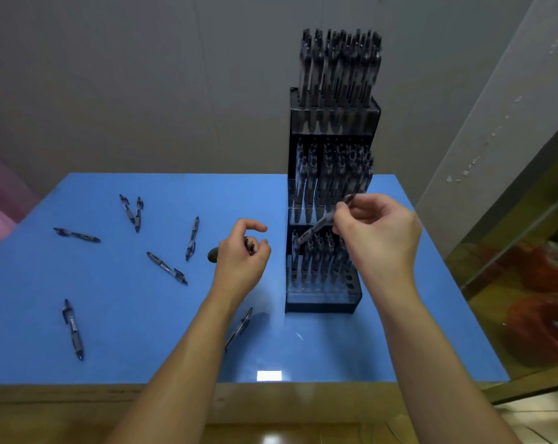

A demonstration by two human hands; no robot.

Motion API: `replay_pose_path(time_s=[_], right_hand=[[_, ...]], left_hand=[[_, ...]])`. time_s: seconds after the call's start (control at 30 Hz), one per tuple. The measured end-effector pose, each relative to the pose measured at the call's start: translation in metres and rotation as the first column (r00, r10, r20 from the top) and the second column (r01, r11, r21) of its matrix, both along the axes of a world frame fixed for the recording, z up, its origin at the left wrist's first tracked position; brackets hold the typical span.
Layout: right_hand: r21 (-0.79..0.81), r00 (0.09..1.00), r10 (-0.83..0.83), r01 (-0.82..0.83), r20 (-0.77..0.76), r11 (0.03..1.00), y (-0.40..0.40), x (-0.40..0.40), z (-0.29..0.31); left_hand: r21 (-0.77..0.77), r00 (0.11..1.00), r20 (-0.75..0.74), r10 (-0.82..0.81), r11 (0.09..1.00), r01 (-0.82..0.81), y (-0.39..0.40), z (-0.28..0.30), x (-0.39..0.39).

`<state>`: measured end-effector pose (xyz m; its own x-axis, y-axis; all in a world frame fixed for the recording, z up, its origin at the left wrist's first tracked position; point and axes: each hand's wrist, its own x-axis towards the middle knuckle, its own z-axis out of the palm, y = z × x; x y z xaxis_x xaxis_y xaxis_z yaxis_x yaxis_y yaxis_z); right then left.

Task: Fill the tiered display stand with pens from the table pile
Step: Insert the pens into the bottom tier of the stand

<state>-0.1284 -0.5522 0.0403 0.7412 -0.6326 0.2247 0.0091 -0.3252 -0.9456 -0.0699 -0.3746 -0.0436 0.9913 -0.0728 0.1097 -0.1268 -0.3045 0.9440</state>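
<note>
On the blue bench [111,315], one three-tier display stand [330,200] stands; seven loose pens [167,268] lie left of it, right hand [377,232] pinching one pen [319,224] against its lowest tier, left hand [242,254] gripping another; labels unreadable.

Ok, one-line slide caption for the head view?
Right hand angles a pen toward the tiered stand; left hand holds another; loose pens wait on the blue table.
</note>
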Motion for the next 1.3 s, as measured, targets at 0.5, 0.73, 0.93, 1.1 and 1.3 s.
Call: replay_pose_path(time_s=[0.5, 0.73, 0.93, 1.1, 1.3], right_hand=[[-0.222, 0.954, 0.08, -0.148, -0.29, 0.964, 0.024, 0.005, -0.046], [-0.272, 0.895, 0.147, -0.279, -0.422, 0.921, 0.033, 0.013, -0.051], [-0.309, 0.851, 0.112, -0.305, -0.513, 0.901, 0.036, 0.013, -0.062], [-0.362, 0.782, 0.107, -0.4, -0.614, 0.842, 0.037, 0.012, -0.058], [-0.404, 0.895, 0.231, -0.387, -0.383, 0.829, 0.035, 0.002, -0.028]], left_hand=[[-0.015, 0.992, 0.1, -0.071, 0.997, 0.073, 0.001, 0.012, 0.001], [-0.013, 0.987, 0.119, -0.107, 0.994, 0.11, 0.001, 0.014, 0.0], [-0.02, 0.981, 0.133, -0.139, 0.99, 0.143, 0.004, 0.018, 0.0], [-0.024, 0.964, 0.153, -0.22, 0.974, 0.226, 0.01, 0.023, -0.004], [-0.053, 0.929, 0.155, -0.336, 0.936, 0.347, 0.011, 0.028, -0.004]])
